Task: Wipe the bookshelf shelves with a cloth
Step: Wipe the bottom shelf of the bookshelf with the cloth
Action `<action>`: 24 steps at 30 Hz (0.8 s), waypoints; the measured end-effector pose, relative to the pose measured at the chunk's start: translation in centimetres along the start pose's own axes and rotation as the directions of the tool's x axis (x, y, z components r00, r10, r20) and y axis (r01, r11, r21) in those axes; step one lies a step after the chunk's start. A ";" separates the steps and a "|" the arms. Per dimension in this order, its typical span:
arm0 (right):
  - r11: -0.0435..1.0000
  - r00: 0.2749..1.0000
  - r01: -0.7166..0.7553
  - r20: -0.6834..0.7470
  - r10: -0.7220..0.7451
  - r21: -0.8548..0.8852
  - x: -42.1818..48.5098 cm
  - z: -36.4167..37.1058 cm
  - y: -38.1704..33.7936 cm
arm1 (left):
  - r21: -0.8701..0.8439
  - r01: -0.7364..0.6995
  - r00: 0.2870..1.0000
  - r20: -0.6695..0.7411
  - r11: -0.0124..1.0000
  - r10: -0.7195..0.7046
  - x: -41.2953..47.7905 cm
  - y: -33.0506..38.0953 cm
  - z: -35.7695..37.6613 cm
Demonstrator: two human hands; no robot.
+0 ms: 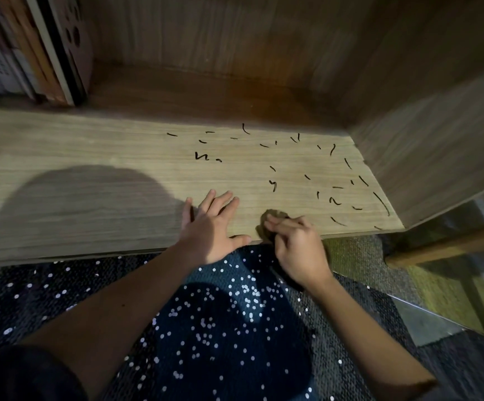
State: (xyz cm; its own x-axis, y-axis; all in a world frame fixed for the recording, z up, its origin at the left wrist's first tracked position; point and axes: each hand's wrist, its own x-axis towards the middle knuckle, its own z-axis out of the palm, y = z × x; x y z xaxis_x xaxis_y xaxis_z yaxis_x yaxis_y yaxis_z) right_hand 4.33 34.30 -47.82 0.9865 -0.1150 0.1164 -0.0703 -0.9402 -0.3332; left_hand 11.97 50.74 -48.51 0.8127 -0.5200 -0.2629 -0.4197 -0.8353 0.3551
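Bare forearms, dark clothing.
Left hand (209, 227) and right hand (298, 247) are bare, as are both forearms. A near-black sleeve (17, 374) covers the left arm at the lower left of the frame. A dark blue garment (220, 337) scattered with small silvery sequins fills the lower centre.

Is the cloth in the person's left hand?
No, the right hand grips the cloth, while the left hand rests flat on the shelf.
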 end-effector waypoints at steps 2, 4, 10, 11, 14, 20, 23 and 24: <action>0.987 0.987 -0.160 -0.010 0.160 0.007 1.4 -0.8 1.9 | -0.013 0.001 1.000 0.004 1.000 -0.001 -0.1 -0.1 0.0; 0.972 0.972 -0.233 -0.050 0.231 -0.027 2.2 -1.3 2.8 | -0.030 0.000 1.000 0.004 1.000 0.000 -0.1 -0.1 0.0; 0.998 0.998 0.060 0.026 -0.061 0.017 -0.5 0.5 -1.2 | -0.001 0.009 1.000 0.012 1.000 -0.009 0.1 -0.1 0.0; 0.999 0.999 0.047 0.025 -0.047 0.022 -0.5 0.4 -0.7 | 0.000 0.006 1.000 0.018 1.000 -0.006 0.0 0.0 0.0; 0.979 0.979 -0.201 -0.020 0.202 0.044 1.0 -0.7 2.6 | -0.013 0.006 1.000 0.024 1.000 -0.005 0.0 0.1 -0.1; 0.987 0.985 -0.161 -0.064 0.159 -0.031 0.9 -0.3 0.8 | -0.023 -0.004 1.000 0.006 1.000 0.004 0.1 0.0 0.0; 0.999 0.999 0.050 0.006 -0.050 0.013 0.0 0.7 -1.6 | -0.016 0.007 1.000 0.017 1.000 -0.007 0.2 0.0 0.0; 0.999 0.999 0.035 0.018 -0.035 0.020 0.3 0.4 -1.1 | -0.032 0.002 1.000 0.022 0.999 -0.001 0.2 0.0 0.0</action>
State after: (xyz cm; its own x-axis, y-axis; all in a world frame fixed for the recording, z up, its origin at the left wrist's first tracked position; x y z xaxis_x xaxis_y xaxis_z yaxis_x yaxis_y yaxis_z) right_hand 4.74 35.41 -47.81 0.9909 -0.0760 0.1113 -0.0328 -0.9371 -0.3474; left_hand 12.16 50.67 -48.53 0.8043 -0.5226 -0.2828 -0.4047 -0.8303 0.3832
